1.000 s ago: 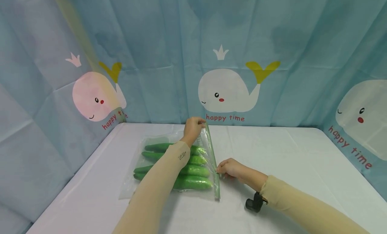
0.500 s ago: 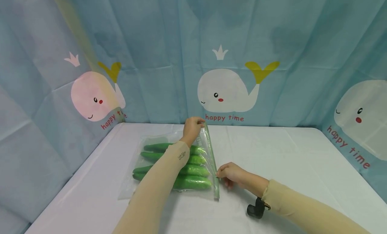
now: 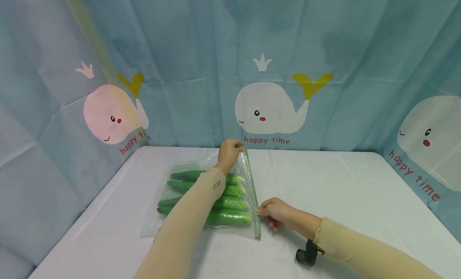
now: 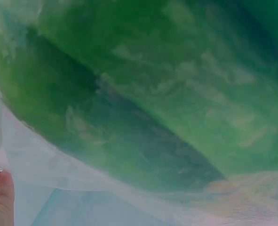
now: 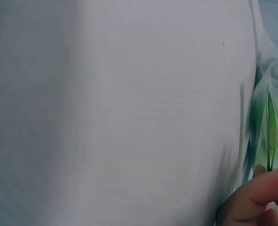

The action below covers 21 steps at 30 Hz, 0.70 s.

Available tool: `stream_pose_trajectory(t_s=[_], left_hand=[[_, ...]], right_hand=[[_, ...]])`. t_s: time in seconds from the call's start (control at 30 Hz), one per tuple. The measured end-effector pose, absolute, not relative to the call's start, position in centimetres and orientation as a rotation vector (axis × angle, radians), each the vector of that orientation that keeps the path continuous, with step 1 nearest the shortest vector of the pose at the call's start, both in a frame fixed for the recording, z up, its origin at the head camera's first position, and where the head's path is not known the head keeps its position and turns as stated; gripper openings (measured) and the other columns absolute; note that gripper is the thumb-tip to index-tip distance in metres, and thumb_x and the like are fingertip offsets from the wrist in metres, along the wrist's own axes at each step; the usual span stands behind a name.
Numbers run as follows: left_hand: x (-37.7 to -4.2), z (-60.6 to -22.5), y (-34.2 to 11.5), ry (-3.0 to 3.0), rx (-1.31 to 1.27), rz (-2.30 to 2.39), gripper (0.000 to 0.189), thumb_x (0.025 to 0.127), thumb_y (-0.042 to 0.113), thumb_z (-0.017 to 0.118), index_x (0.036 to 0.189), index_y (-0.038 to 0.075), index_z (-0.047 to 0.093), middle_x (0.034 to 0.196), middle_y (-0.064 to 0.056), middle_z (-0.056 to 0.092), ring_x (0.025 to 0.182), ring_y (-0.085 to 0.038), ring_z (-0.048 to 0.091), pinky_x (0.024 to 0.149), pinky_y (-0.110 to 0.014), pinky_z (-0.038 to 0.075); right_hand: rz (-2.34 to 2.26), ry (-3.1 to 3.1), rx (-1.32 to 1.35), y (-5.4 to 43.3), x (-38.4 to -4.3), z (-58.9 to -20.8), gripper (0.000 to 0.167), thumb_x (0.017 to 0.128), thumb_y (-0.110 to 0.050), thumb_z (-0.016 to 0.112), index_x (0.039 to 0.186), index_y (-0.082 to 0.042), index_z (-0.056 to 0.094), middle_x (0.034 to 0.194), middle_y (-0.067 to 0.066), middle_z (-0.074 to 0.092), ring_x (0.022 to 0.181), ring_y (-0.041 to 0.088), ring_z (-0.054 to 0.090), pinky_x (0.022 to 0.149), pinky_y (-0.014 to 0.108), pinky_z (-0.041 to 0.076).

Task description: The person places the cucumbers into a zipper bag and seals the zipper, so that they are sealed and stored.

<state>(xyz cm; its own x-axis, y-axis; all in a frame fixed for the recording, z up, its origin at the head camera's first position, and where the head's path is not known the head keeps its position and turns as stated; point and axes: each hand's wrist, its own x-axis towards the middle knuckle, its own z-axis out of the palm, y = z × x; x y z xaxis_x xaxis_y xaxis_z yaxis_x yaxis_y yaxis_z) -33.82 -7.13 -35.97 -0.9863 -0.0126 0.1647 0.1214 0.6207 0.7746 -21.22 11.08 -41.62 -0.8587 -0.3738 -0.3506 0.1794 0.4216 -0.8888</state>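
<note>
A clear zip bag (image 3: pixel 153 225) lies flat on the table, its green zip strip (image 3: pixel 252 179) along the right side. Several cucumbers (image 3: pixel 230 217) lie side by side in it, partly covered by the left forearm. At the far end of the strip, my left hand (image 3: pixel 229 154) pinches the bag's corner. My right hand (image 3: pixel 279 211) pinches the strip close to its near end. In the left wrist view, cucumbers (image 4: pixel 143 94) behind plastic fill most of the picture, with fingertips (image 4: pixel 2 188) at the lower left. Thumb and finger (image 5: pixel 256 195) grip the bag edge in the right wrist view.
A white cloth (image 3: pixel 324 183) covers the table. Blue curtains (image 3: pixel 194 111) printed with whales hang behind it and at both sides. A small black camera (image 3: pixel 306 253) is strapped at the right wrist.
My right hand has slid along the zip strip toward the near end, keeping its pinch. My left hand stays at the far corner, and the bag has hardly moved.
</note>
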Motion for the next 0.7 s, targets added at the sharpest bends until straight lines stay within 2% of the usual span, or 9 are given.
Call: stream_pose_trajectory(t_s=[0.4,0.7], left_hand=[[-33.9,-36.1,-7.3,-2.671,-0.103,-1.276,0.024,0.092,0.008,0.063,0.114,0.008,0.072,0.112,-0.01,0.069,0.102,-0.024,0.063,0.084,-0.036,0.053],[-34.1,-36.1,-7.2,-2.666,-0.097,-1.3,0.025,0.093,0.008,0.062,0.116,0.006,0.071,0.113,-0.011,0.068,0.104,-0.025,0.062,0.085,-0.037,0.053]], right_hand=[[-1.487,2.091,-0.2,11.5,-20.1,-42.0,0.013,0.091,-0.004,0.056,0.085,0.001,0.066,0.053,0.0,0.04,0.043,0.009,0.038,0.038,0.019,0.04],[-1.473,2.059,-0.208,11.5,-19.1,-42.2,0.016,0.092,-0.004,0.056,0.079,0.0,0.062,0.054,-0.001,0.043,0.041,0.006,0.042,0.039,0.018,0.045]])
